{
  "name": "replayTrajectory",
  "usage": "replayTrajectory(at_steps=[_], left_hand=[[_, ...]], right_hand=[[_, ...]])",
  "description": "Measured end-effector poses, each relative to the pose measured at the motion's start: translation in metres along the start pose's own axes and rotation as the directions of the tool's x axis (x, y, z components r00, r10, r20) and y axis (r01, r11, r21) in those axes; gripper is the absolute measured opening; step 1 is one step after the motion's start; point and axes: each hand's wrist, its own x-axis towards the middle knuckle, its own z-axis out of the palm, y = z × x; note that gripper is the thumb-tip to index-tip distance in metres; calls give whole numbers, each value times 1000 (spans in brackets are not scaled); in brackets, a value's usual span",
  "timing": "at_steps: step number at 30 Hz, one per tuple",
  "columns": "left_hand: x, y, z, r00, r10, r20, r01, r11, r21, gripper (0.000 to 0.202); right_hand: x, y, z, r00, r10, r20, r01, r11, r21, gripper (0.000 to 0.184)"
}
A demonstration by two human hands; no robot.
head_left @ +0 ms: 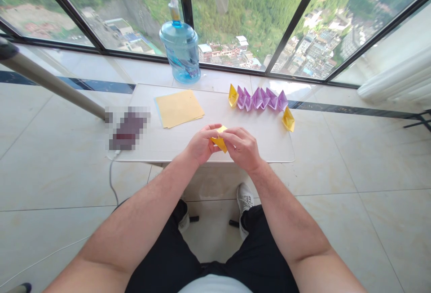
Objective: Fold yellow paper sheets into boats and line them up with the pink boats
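Between my two hands, over the front edge of the low white table [188, 147], is a small folded piece of yellow paper [220, 143]. My left hand [203, 144] grips its left side, thumb on top and fingers curled beneath. My right hand [243, 146] pinches its right side, and the fingers hide part of the folds. Beyond my left hand lies a stack of yellow paper sheets [178, 108]. Several purple paper boats [257, 99] stand in a row at the back right, with a yellow paper boat [233, 96] at the row's left end and another yellow paper boat [288, 119] at its right.
A blue water jug [181, 50] stands behind the table by the window. At the table's left end lies a blurred-out dark object [129, 129] with a cable [111, 178]. A grey pole [57, 82] slants in from the left. A white curtain [399, 77] hangs at right.
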Motion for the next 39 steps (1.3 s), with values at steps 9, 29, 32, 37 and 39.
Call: replayTrajectory(at_steps=[9,29,32,37,39], left_hand=[[1,-1,-1,1000,3,-2,-3,1000,12,49],[0,-1,1,998,-2,65,6,999,-51,44],[0,-2,2,998,-15,68,18,999,-43,41],[1,-6,3,995,-44,92,48,998,-47,35],[2,-6,2,992,-54,113,61,996,-66,34]], right_hand=[[0,-1,3,998,-58,-37,57,998,-20,18],[0,1,6,987,-142,-75,132,983,-128,16],[-1,1,8,986,-153,-66,142,978,-155,13],[-3,3,12,976,-200,-80,181,962,-202,17],[-4,3,12,974,-209,-86,187,959,-213,17]])
